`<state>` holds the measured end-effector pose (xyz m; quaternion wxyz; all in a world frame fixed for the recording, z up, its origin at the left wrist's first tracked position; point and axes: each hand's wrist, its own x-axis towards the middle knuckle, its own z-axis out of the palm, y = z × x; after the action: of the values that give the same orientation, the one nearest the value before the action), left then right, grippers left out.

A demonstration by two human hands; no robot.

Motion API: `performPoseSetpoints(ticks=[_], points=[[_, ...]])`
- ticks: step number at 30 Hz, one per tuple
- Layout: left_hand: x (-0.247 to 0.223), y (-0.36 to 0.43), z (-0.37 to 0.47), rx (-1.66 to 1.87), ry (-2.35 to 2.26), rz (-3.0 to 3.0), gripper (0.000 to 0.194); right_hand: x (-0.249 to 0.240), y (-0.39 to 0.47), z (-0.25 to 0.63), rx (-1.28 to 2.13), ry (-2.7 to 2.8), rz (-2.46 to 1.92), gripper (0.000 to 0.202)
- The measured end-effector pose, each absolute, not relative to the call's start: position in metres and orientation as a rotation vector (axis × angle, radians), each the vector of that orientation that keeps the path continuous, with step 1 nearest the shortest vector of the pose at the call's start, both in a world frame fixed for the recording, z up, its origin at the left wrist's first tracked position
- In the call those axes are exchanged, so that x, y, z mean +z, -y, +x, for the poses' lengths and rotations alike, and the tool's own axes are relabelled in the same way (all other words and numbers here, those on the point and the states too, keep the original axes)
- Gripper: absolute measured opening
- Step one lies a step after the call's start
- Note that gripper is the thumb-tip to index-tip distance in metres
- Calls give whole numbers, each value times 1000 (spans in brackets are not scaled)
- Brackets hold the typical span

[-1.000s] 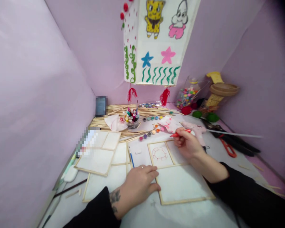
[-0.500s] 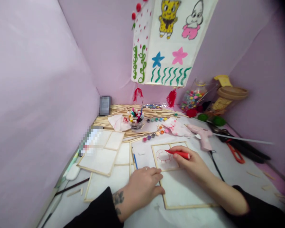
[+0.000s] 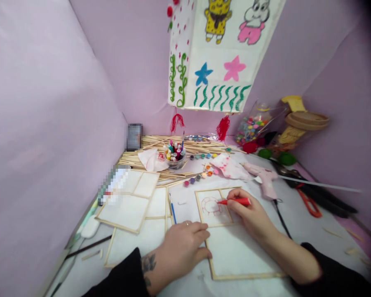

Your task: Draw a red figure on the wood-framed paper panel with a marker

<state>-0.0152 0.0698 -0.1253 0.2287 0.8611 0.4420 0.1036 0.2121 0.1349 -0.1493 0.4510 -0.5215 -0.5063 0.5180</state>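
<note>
My right hand [image 3: 250, 212] grips a red marker [image 3: 240, 201] between thumb and fingers. The marker's tip meets a red outline drawing [image 3: 210, 205], a rounded shape with short marks around it. That drawing lies in the upper left section of a white panel framed with thin wooden sticks [image 3: 247, 251]. My left hand [image 3: 185, 245] rests flat, its fingertips on the panel's left edge, and holds nothing. A blue paintbrush [image 3: 172, 208] lies just beyond the left fingers.
More framed panels [image 3: 123, 210] overlap at left. Behind are a cup of markers [image 3: 174, 159], small paint pots [image 3: 198, 177], stained tissue [image 3: 228, 166] and wooden sticks [image 3: 136, 156]. A pink glue gun [image 3: 267, 181] and pliers [image 3: 311, 202] lie right. A painted lantern [image 3: 219, 78] hangs above.
The marker tip has shifted a little to the right along the drawing, and more red lines show at its lower edge. My left hand stays on the panel's edge; the view has tilted slightly.
</note>
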Motion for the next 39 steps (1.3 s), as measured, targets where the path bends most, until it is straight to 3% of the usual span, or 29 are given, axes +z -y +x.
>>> performPoseSetpoints(ticks=[11,17,30,39], points=[[-126,-70,-16,284,-1211,2356,37,-146,-137,209,1268,1284,-1308,18],[-126,-70,-16,292,-1206,2363,37,-143,-133,212,1507,1238,-1257,14],[-124,-71,-15,243,-1200,2421,35,-139,-133,210,1225,1253,-1267,12],[-121,-74,-13,136,-1200,2474,33,-125,-117,197,1146,1692,-1330,4]])
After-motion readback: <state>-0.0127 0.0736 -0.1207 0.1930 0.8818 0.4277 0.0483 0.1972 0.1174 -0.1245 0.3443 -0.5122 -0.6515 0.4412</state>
